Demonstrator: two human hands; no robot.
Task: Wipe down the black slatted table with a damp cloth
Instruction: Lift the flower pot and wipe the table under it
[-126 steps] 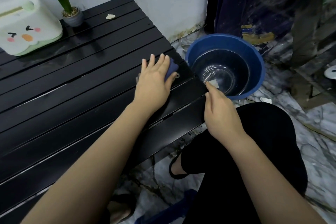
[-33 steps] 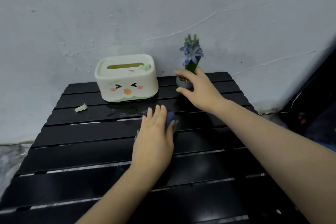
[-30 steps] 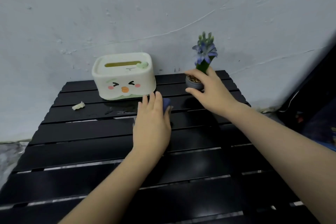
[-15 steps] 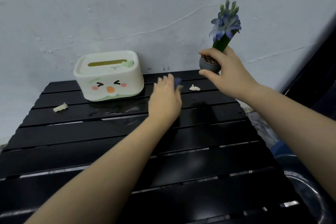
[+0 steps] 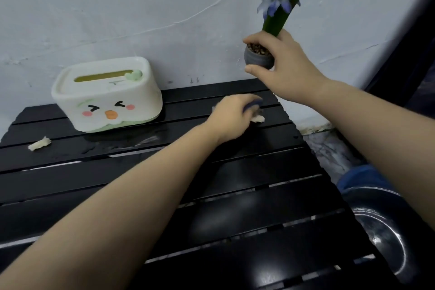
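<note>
The black slatted table (image 5: 247,207) fills the lower view. My left hand (image 5: 231,117) presses a dark blue cloth (image 5: 253,104) onto the far right slats, right where the pot stood. A small pale scrap (image 5: 257,119) lies at its fingertips. My right hand (image 5: 286,69) holds a small grey pot with a purple flower (image 5: 257,55) in the air above the table's back right corner. Wet streaks (image 5: 146,140) shine on the slats in front of the tissue box.
A white and green tissue box with a cartoon face (image 5: 107,99) stands at the back left against the wall. Another pale scrap (image 5: 39,143) lies to its left. A blue bucket (image 5: 386,219) sits on the floor off the table's right edge.
My right hand has lifted the flower pot higher off the table. My left hand has slid the cloth right, into the spot under the pot, reaching the pale scrap.
</note>
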